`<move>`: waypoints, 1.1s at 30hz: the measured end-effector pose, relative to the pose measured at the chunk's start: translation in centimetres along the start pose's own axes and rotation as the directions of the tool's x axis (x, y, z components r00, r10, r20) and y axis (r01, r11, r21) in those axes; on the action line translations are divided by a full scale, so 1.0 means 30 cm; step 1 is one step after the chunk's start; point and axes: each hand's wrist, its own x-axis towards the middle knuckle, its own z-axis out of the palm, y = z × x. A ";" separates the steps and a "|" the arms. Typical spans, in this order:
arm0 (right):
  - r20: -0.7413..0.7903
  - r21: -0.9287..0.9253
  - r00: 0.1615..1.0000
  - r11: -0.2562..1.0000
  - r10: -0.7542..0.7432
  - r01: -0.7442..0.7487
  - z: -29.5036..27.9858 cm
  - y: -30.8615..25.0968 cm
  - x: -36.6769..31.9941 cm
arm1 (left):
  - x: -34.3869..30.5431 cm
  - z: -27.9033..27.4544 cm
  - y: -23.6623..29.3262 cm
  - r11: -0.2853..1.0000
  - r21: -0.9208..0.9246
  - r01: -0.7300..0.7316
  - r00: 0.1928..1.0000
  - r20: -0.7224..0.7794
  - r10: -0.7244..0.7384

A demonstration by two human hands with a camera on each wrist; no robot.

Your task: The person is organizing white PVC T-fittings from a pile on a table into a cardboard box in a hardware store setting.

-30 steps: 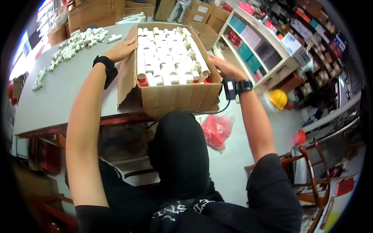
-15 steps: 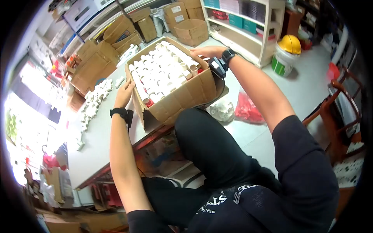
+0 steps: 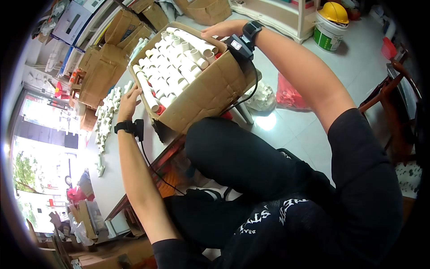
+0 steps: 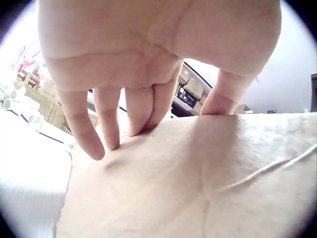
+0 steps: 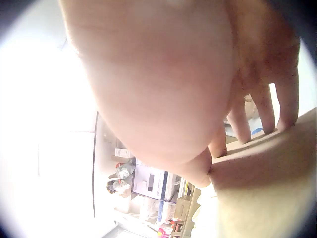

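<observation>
A cardboard box point(image 3: 201, 92), filled with rows of white plastic pipe fittings point(image 3: 170, 67), sits on the table by its edge and stands at a slant in the head view. A few red pieces point(image 3: 160, 109) show among the fittings near the front corner. My left hand point(image 3: 128, 104) presses the box's left side; in the left wrist view its fingers point(image 4: 106, 116) lie fairly straight on the cardboard, thumb at the edge. On the opposite side, my right hand point(image 3: 226, 28) rests along the box's rim, fingers point(image 5: 262, 111) extended against the cardboard in the right wrist view.
Loose white fittings point(image 3: 105, 116) lie in a strip on the grey table point(image 3: 107, 193), left of the box. On the floor are a red plastic bag point(image 3: 290, 93), a clear bag of white pieces point(image 3: 261, 97) and a white bucket point(image 3: 329, 33) under a yellow helmet. A wooden chair point(image 3: 389, 103) stands at right.
The head view has swung round, bringing the window side into sight. The box now appears more slanted and farther up and left in it. Both hands have stayed against the box.
</observation>
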 end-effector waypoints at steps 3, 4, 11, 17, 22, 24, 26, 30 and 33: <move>0.006 0.010 1.000 1.000 -0.007 0.007 0.044 -0.074 -0.131 | 0.003 -0.009 0.006 1.000 0.010 0.000 1.000 0.017 0.000; -0.008 0.002 1.000 1.000 -0.020 0.020 0.046 -0.083 -0.141 | -0.001 -0.010 0.009 1.000 0.023 0.010 1.000 0.001 -0.010; 0.123 -0.021 0.988 0.995 -0.097 0.100 -0.036 0.070 0.136 | -0.033 0.022 -0.036 0.999 -0.049 0.013 1.000 -0.025 -0.014; -0.076 0.026 0.997 0.999 0.031 -0.029 0.031 -0.116 -0.189 | -0.092 0.036 0.040 0.998 0.014 0.068 0.997 -0.042 -0.068; -0.189 -0.234 0.982 0.972 -0.011 -0.034 0.002 -0.184 -0.210 | -0.094 -0.008 0.018 0.995 0.092 0.046 0.999 -0.012 -0.045; -0.167 -0.263 0.981 0.964 -0.094 0.047 0.009 -0.248 -0.223 | -0.096 -0.011 0.016 0.993 0.119 0.025 1.000 -0.015 -0.023; -0.221 -0.357 0.950 0.925 -0.221 0.133 0.038 -0.329 -0.233 | -0.138 -0.010 0.060 0.993 0.115 0.030 0.999 -0.033 -0.027; -0.313 -0.269 0.858 0.905 -0.406 0.330 0.185 -0.548 -0.294 | -0.101 -0.022 -0.005 0.987 0.159 -0.038 0.998 -0.049 0.046; -0.248 -0.170 0.844 0.879 -0.476 0.446 0.324 -0.704 -0.298 | -0.122 -0.031 0.002 0.987 0.144 -0.071 0.996 -0.051 0.079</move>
